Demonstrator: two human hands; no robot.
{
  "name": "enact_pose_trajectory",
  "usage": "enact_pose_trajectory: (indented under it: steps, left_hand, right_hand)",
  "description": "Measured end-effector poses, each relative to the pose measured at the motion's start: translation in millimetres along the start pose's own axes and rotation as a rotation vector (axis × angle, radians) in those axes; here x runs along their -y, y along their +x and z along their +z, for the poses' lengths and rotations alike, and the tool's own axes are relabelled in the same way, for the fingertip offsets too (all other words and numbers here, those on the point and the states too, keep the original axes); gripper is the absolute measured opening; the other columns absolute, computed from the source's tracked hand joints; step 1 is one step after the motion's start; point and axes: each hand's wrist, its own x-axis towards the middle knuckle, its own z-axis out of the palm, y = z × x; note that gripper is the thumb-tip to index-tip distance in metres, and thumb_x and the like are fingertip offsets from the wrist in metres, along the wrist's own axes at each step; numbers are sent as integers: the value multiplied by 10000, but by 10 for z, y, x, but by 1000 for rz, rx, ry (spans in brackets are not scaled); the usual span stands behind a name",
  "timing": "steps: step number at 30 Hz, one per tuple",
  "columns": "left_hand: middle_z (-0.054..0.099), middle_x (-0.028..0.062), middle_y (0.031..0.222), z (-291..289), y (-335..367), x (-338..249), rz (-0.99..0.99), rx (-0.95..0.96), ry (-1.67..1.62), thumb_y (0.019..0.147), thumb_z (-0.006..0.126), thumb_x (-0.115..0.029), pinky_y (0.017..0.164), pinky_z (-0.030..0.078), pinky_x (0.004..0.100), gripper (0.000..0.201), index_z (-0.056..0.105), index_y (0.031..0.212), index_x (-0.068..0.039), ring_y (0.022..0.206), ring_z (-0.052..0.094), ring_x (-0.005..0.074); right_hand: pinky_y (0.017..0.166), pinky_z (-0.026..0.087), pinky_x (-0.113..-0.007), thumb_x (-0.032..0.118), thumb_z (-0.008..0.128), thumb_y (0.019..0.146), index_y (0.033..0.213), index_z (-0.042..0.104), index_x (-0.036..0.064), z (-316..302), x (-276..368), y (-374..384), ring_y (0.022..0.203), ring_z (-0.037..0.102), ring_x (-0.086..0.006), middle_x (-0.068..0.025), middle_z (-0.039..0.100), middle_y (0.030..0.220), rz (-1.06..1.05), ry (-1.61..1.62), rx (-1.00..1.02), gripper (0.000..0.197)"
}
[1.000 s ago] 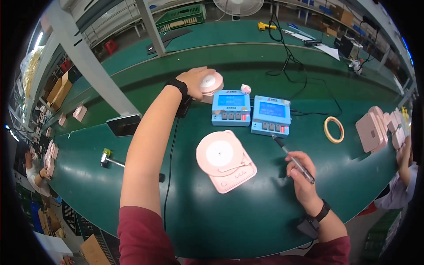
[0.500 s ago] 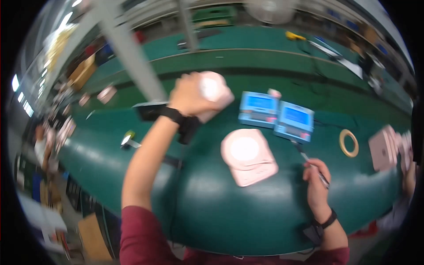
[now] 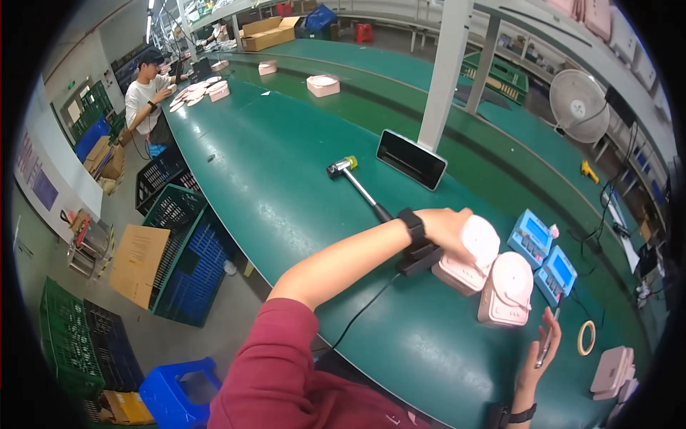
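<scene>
My left hand is closed over the back edge of a pink box-shaped device with a round, pale disc on top. Right beside it, a second pink device of the same kind lies on the green table. My right hand holds a slim pen-like tool loosely, its fingers partly stretched. Two small blue units with lit screens stand beyond the devices: one blue unit farther off, the other blue unit nearer my right hand.
A mallet and a black-screened phone-like device are left of my hands. A tape roll and stacked pink housings sit at right. Crates stand on the floor at left, where a co-worker stands by the table.
The view has swung left. My left hand has brought its pink device close beside the other one. My right hand's fingers have loosened around the tool.
</scene>
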Motion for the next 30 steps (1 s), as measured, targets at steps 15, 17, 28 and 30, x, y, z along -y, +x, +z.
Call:
enact_pose_trajectory:
  steps: [15,17,28,30]
  left_hand:
    - [637,152,1052,69,-210,115,186,157,-276,572,891,-320,819,510,321,1034,303,1365,-14,942,634,252]
    - [630,154,1073,69,-195,108,197,165,-283,573,892,-310,822,510,325,1031,303,1365,-15,954,631,247]
    - [576,143,1204,57,-186,11,183,195,-509,583,896,-253,919,474,330,1015,315,1378,-5,1064,589,235]
    - [561,138,1216,38,-183,-11,130,216,-441,587,894,-263,921,469,324,1014,315,1380,-11,1079,578,232]
  right_hand:
    - [1145,207,-426,257,714,766,1399,339,29,388,-121,210,1388,301,-322,-197,339,1479,13,60,197,770]
    - [1146,208,-425,212,730,747,1394,337,22,373,-98,199,1391,294,-320,-200,321,1488,38,67,187,780]
    - [1136,225,-401,106,769,713,1374,332,25,391,-135,256,1376,309,-298,-205,294,1490,196,269,157,796]
    - [1134,226,-393,90,770,715,1368,337,30,365,-133,240,1374,312,-290,-200,301,1486,198,268,175,786]
